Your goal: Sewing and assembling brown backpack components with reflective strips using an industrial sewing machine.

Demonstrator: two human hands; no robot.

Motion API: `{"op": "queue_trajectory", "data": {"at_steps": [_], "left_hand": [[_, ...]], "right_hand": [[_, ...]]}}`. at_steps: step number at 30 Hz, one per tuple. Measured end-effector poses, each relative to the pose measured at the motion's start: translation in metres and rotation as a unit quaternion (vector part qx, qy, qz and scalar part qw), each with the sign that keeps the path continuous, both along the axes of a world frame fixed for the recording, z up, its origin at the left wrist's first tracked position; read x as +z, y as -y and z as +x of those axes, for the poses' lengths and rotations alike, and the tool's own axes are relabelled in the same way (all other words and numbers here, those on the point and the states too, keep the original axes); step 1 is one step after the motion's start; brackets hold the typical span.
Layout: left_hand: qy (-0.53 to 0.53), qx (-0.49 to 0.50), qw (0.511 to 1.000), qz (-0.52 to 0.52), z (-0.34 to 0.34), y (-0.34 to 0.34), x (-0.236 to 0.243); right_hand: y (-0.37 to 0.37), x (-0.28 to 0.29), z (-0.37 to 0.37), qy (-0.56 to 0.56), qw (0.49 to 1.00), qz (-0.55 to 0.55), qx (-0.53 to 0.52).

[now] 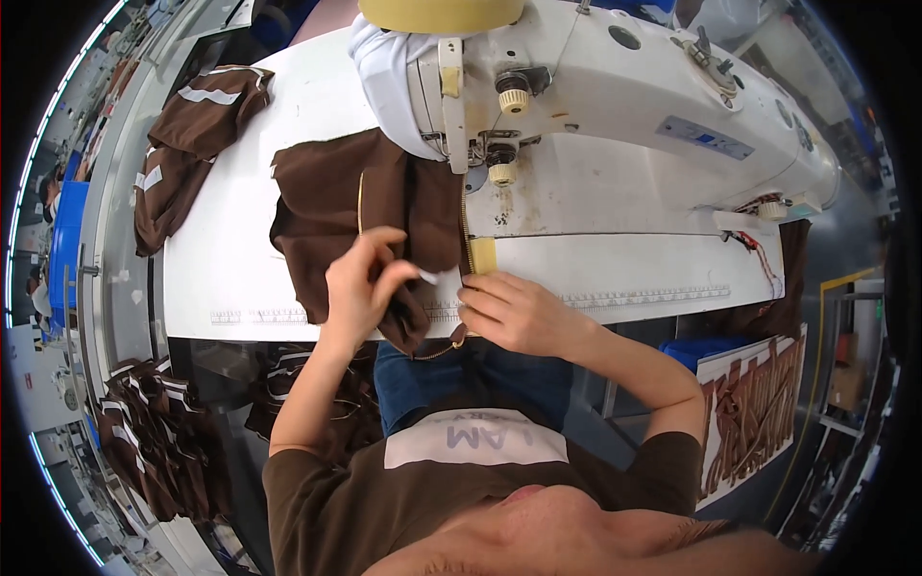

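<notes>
A brown fabric piece (331, 187) lies on the white sewing table, its right edge running under the needle area of the sewing machine (586, 144). Down that edge goes a brass-toothed zipper (467, 230), whose lower end hangs over the table's front edge. My left hand (357, 288) is over the lower part of the fabric, fingers bent around a fold, the thumb pointing right. Beside the thumb tip is a small blurred white bit (429, 276). My right hand (516, 312) pinches the zipper's edge with bent fingers, just below a yellow block (482, 255).
A ruler strip (615, 300) runs along the table's front. More brown pieces with white patches (197, 125) lie at the far left; a bundle of them (158, 432) hangs below. Brown zipper strips (754, 418) hang on a white board at the right. White cloth (384, 86) covers the machine's head.
</notes>
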State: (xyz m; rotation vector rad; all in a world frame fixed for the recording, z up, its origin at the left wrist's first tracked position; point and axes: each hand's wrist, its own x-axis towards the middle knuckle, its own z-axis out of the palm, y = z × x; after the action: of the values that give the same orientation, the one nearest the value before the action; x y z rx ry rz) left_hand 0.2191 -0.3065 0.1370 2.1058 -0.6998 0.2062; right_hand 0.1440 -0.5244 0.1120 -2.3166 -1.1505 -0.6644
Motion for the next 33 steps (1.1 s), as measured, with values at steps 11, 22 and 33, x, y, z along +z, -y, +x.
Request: {"op": "queue_trajectory", "data": {"at_steps": [11, 22, 33], "left_hand": [[0.192, -0.167, 0.961, 0.108, -0.022, 0.009, 0.001], [0.005, 0.196, 0.979, -0.062, 0.057, -0.015, 0.020], [0.157, -0.229, 0.959, 0.054, -0.029, 0.004, 0.002]], "right_hand": [[-0.005, 0.004, -0.002, 0.050, 0.995, -0.079, -0.045], [-0.003, 0.001, -0.002, 0.098, 0.988, -0.122, -0.012], [-0.004, 0.013, -0.012, 0.082, 0.986, -0.145, -0.020]]}}
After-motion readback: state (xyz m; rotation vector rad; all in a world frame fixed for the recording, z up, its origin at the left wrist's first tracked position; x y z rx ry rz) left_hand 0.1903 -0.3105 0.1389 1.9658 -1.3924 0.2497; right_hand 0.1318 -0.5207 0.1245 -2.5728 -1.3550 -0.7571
